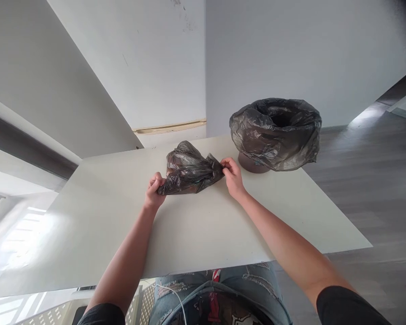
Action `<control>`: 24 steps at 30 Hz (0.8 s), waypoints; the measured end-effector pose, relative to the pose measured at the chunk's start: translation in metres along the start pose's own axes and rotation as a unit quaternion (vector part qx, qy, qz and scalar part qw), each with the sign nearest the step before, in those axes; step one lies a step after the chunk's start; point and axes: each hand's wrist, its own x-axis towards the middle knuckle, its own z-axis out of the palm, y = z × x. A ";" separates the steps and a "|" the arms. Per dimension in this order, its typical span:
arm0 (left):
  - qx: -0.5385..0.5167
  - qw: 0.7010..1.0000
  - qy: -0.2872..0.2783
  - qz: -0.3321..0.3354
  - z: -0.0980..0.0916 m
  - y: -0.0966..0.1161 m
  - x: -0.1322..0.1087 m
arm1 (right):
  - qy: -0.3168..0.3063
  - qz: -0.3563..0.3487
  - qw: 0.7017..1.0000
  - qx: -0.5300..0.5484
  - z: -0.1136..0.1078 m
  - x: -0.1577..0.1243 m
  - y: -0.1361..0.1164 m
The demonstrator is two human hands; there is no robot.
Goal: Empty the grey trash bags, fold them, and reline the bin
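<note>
A crumpled dark plastic bag (188,170) lies on the white table (203,225) in front of me. My left hand (154,188) is closed on the bag's left end, fingers curled around the plastic. My right hand (232,176) pinches the bag's right end between thumb and fingers. The bag is stretched loosely between both hands and rests on the tabletop.
A small bin (253,163) lined with a dark plastic bag (276,133) stands at the table's far right. White walls rise behind the table. Grey wood floor (375,180) runs along the right. A white perforated crate (54,313) sits low at the left.
</note>
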 end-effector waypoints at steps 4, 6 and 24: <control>-0.048 0.980 -0.195 -0.008 -0.025 0.003 -0.002 | 0.032 -0.030 0.998 -0.053 -0.002 0.002 0.006; -0.056 0.956 -0.284 -0.048 -0.032 0.004 -0.004 | 0.041 -0.039 0.996 -0.065 -0.002 0.001 0.007; 0.564 0.808 -0.091 0.142 -0.004 -0.011 0.008 | -0.330 -0.373 0.794 -0.350 -0.006 -0.026 -0.058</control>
